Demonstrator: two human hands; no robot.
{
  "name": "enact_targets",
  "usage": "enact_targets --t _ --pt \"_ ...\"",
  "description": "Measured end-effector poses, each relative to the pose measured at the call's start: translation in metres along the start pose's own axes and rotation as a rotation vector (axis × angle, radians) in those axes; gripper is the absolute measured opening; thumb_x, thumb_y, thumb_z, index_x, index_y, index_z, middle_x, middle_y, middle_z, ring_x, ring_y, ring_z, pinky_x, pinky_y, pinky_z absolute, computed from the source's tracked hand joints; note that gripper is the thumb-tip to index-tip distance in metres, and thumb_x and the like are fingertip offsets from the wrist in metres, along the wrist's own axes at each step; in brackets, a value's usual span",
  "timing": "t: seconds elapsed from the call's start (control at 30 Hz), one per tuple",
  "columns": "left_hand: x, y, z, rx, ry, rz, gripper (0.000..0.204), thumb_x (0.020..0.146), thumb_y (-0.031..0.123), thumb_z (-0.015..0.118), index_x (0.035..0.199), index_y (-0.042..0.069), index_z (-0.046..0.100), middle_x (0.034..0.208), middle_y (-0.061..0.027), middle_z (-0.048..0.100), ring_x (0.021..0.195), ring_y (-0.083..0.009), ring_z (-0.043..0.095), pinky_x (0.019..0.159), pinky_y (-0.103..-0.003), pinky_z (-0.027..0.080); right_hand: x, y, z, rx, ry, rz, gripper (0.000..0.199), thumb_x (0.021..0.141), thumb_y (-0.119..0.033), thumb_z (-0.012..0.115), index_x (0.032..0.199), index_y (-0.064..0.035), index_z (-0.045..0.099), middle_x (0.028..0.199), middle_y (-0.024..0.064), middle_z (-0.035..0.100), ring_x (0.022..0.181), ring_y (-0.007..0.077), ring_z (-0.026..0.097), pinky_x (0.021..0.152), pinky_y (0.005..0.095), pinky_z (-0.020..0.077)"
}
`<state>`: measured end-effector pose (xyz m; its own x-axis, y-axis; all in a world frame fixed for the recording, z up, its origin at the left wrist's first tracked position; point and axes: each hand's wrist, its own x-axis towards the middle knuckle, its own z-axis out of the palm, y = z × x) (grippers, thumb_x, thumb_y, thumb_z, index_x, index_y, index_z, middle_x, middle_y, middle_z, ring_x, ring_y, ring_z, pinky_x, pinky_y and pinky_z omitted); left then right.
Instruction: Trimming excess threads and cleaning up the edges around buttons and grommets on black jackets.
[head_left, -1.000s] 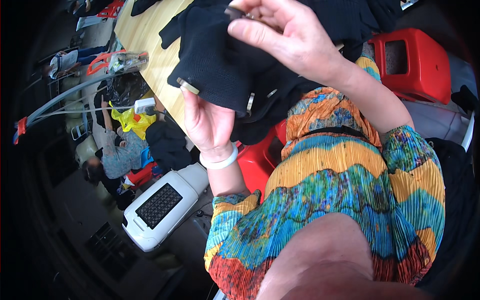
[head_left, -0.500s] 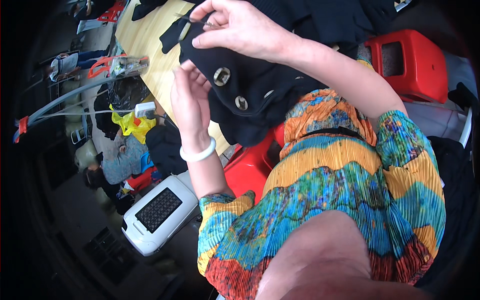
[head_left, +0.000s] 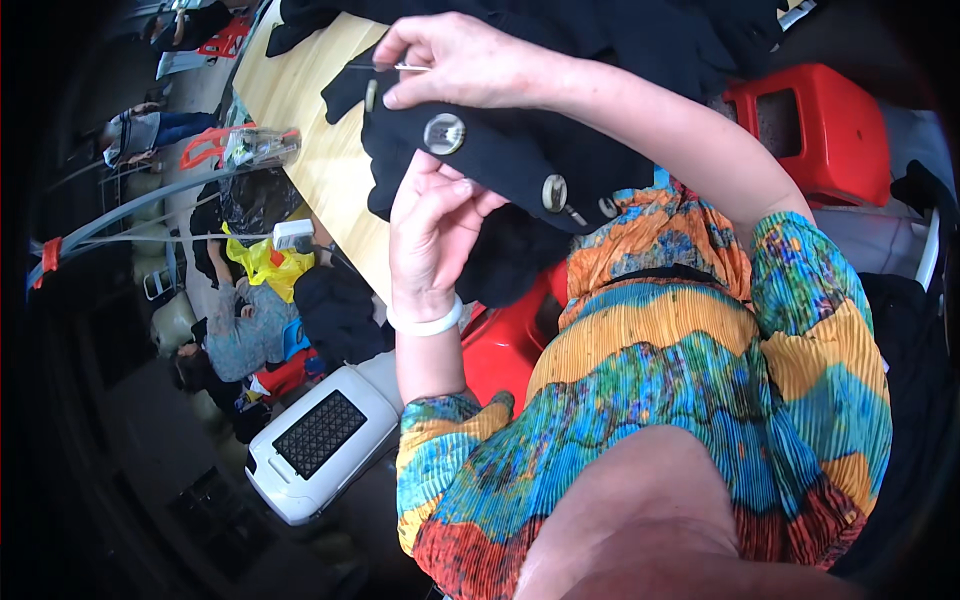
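— What have you got in the head view?

— I see a black garment (head_left: 520, 165) of thick, matte, wool-like cloth, held up over the edge of a pale wooden table (head_left: 300, 130). Along its front edge sit round metallic buttons (head_left: 444, 132), shiny and slightly domed. My sleeves are pleated cloth in orange, teal and yellow bands. A glossy red plastic stool (head_left: 815, 130) stands at the upper right, and a white plastic box with a dark grille (head_left: 320, 440) lies on the floor at lower left.

— Changed from half a second ago?

— Yes. The garment has turned, so three buttons now run in a row instead of two, and my right hand has slid left along the upper edge.

— And the hands?

— My right hand (head_left: 470, 65) is closed in a pinch: thumb and forefinger are pressed together on a thin needle (head_left: 400, 68) at the top of the cloth, beside the largest button. My left hand (head_left: 430, 230), with a white band at the wrist, is half curled beneath the garment, fingertips touching the cloth's underside, gripping loosely.
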<state>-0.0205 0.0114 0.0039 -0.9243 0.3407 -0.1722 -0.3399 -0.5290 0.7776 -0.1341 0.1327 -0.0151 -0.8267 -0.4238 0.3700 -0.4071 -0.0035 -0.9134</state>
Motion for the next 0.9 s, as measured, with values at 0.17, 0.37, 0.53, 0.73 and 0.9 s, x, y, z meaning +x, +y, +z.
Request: enact_targets --t 0.17,0.37,0.53,0.73,0.9 --pt "0.006 -0.002 -0.008 -0.06 0.102 -0.064 0.025 0.091 0.016 0.039 0.109 0.0 0.046 0.101 -0.0153 0.056 0.084 -0.0281 0.061 0.072 -0.037 0.052 -0.014 -0.012 -0.006 0.008 -0.046 0.072 0.036 0.076 -0.016 0.063 0.105 0.0021 0.051 0.071 0.0059 0.058 0.068 0.0093 0.055 0.065 0.0242 0.0448" --pt "0.009 -0.006 -0.014 -0.214 0.157 -0.1 0.021 0.09 0.015 0.041 0.103 0.001 0.051 0.096 -0.0129 0.059 0.082 -0.0265 0.062 0.072 -0.037 0.053 -0.038 -0.002 -0.011 -0.023 0.252 -0.059 0.033 0.075 -0.021 0.064 0.099 -0.0007 0.054 0.082 0.0096 0.061 0.078 0.015 0.059 0.07 0.0246 0.0461" --pt "0.012 -0.007 -0.009 -0.46 0.116 -0.079 0.022 0.089 0.015 0.043 0.103 0.001 0.053 0.101 -0.012 0.057 0.094 -0.023 0.056 0.083 -0.039 0.047 -0.085 -0.025 -0.019 -0.258 0.139 -0.166 0.029 0.068 -0.015 0.07 0.089 -0.0002 0.057 0.078 0.0071 0.053 0.065 0.0162 0.055 0.058 0.0232 0.0443" --pt "0.011 -0.013 0.0 -0.314 0.185 -0.033 0.018 0.087 0.011 0.048 0.099 0.0 0.054 0.1 -0.0128 0.056 0.097 -0.0255 0.053 0.086 -0.04 0.045 -0.088 -0.014 -0.015 -0.357 0.199 -0.255 0.018 0.071 -0.015 0.062 0.083 -0.0024 0.058 0.075 0.0085 0.055 0.064 0.0245 0.058 0.055 0.0311 0.0468" --pt "0.001 0.001 -0.004 0.16 0.156 -0.037 0.016 0.084 0.006 0.05 0.096 -0.003 0.055 0.091 -0.0132 0.06 0.079 -0.0213 0.06 0.07 -0.033 0.052 -0.088 -0.024 -0.024 -0.411 0.103 -0.358 0.011 0.071 -0.01 0.061 0.078 -0.0034 0.055 0.072 0.008 0.053 0.062 0.0254 0.057 0.053 0.0318 0.0459"
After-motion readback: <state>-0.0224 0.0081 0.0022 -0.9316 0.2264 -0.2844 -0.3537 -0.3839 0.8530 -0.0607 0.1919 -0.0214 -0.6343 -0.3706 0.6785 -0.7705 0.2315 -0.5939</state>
